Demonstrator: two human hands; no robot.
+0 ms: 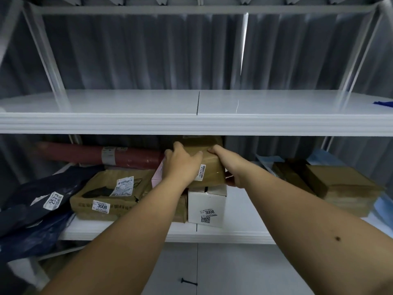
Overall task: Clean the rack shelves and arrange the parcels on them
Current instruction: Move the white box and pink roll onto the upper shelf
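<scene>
Both my hands grip a brown cardboard parcel point(211, 167) that rests on top of a white box point(207, 206) labelled 3008 on the lower shelf point(234, 233). My left hand point(180, 163) lies over the parcel's left top. My right hand point(227, 165) clasps its right side, thumb underneath. A pink box point(157, 174) shows partly behind my left wrist. The upper shelf point(191, 122) is bare white, with a blue cloth point(383, 103) at its right edge.
The lower shelf also holds a flat brown carton point(110, 192) labelled 3008, a dark plastic bag point(42, 201) labelled 2523, a red roll point(100, 155) at the back, and stacked brown boxes point(338, 184) on the right. A grey curtain hangs behind the rack.
</scene>
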